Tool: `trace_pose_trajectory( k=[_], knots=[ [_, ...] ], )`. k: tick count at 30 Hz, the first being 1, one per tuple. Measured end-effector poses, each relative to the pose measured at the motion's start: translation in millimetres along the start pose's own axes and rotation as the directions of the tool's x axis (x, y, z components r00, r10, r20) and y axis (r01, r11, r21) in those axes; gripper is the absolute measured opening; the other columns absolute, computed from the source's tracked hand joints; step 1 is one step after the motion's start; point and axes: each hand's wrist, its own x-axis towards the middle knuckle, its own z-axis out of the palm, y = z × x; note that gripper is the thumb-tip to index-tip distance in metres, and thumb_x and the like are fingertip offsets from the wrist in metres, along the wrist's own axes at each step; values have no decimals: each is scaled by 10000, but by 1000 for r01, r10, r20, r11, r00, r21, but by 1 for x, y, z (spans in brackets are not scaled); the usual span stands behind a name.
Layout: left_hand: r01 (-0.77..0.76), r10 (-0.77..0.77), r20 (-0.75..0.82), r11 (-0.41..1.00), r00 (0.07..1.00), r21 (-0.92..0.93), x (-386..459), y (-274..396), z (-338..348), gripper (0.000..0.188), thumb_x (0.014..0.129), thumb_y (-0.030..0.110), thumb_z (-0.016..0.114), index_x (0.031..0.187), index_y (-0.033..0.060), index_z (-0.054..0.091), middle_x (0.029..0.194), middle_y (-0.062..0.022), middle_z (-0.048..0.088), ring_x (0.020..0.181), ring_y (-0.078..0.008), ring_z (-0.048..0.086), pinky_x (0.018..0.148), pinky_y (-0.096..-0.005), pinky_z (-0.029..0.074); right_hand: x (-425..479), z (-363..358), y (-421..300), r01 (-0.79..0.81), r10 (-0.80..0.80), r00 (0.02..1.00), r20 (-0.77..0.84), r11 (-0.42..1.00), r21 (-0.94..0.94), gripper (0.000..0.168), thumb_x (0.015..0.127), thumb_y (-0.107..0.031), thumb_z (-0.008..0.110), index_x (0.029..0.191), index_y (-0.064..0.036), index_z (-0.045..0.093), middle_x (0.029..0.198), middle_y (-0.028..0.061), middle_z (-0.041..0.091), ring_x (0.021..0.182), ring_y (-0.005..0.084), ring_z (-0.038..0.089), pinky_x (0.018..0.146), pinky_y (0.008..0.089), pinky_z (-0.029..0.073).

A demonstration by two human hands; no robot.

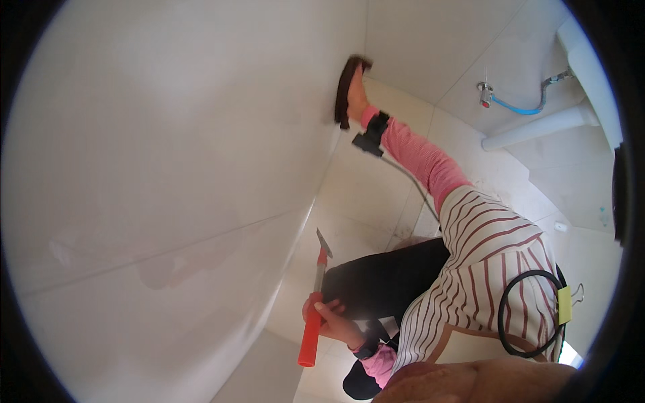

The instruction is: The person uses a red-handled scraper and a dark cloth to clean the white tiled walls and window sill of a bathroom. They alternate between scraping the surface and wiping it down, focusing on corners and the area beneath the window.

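My right hand [357, 95] reaches to the top centre, its fingers around a dark brown block-like object [344, 93], a brush or pad, held against the pale tiled wall [176, 151]. That object is slightly blurred and its working face is hidden. Lower down, my left hand [332, 318] grips the red handle of a scraper [309, 335]. The scraper has a metal shaft, and its small angled blade points up in the picture, away from my palm. The blade stands over the pale floor tiles, beside my black-clad knee.
At upper right, a white basin [594, 65] has a white drain pipe [544, 128], an angle valve [485, 95] and a blue-and-metal hose [524, 109]. A thin cable [415, 184] runs from the black device [373, 135] on my right wrist. A looped black cable [502, 312] hangs by a yellow clip.
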Motion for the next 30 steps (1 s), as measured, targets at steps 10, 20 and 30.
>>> trace_pose_trajectory(
  k=[10, 20, 30],
  knots=[
    [-65, 71, -88, 996, 994, 67, -33, 10, -16, 329, 963, 242, 577, 1174, -5, 526, 1036, -130, 650, 537, -74, 509, 410, -142, 353, 55, -13, -67, 305, -299, 952, -67, 942, 138, 783, 915, -692, 347, 1401, -85, 440, 1298, 70, 564, 1126, 257, 568, 979, 386, 453],
    [10, -4, -116, 999, 993, 51, -32, 18, -11, 320, 972, 233, 565, 1198, 9, 525, 861, -87, 635, 511, -64, 486, 399, -143, 339, -31, -47, 77, 376, -352, 925, 145, 786, -491, 636, 846, -546, 563, 1203, -19, 568, 1127, 106, 647, 956, 245, 623, 845, 383, 508],
    [-44, 44, 20, 999, 999, -14, -21, 7, 9, 305, 971, 207, 568, 1193, 1, 527, 982, -117, 653, 522, -73, 514, 414, -160, 387, -157, -19, 154, 215, 240, 907, 346, 444, -870, 590, 790, -485, 636, 1137, -9, 598, 1066, 111, 664, 906, 242, 630, 809, 384, 517]
  ],
)
